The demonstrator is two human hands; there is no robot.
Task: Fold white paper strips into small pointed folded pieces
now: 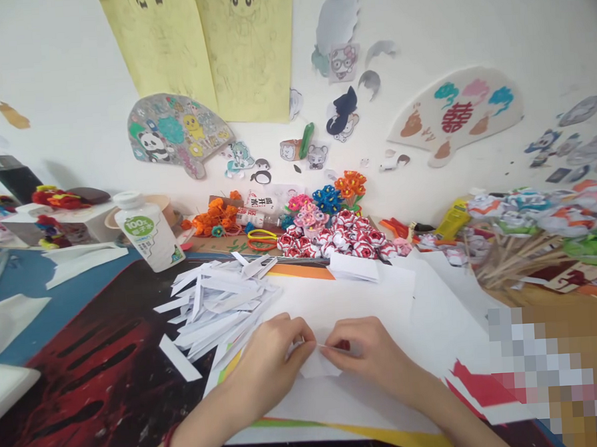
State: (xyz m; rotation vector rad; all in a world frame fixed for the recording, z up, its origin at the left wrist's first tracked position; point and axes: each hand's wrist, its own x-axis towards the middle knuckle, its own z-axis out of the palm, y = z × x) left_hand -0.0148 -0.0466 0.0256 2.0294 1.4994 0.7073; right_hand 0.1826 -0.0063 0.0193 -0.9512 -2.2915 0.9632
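Observation:
My left hand (281, 353) and my right hand (368, 348) meet fingertip to fingertip above a large white sheet (387, 395). Both pinch a small piece of white paper (322, 365), which hangs between them; its upper edge is hidden by my fingers. Something dark red shows inside the curl of my right fingers, too small to name. A loose heap of white paper strips (217, 304) lies beyond my left hand, one strip lying apart from it. Farther back is a folded white paper (354, 267).
A white bottle (147, 231) stands at the back left on a black and red mat (109, 340). Red-and-white paper flowers (339, 236) line the wall. Thin wooden sticks (515, 259) lie at the right, red paper scraps (487, 392) nearer me.

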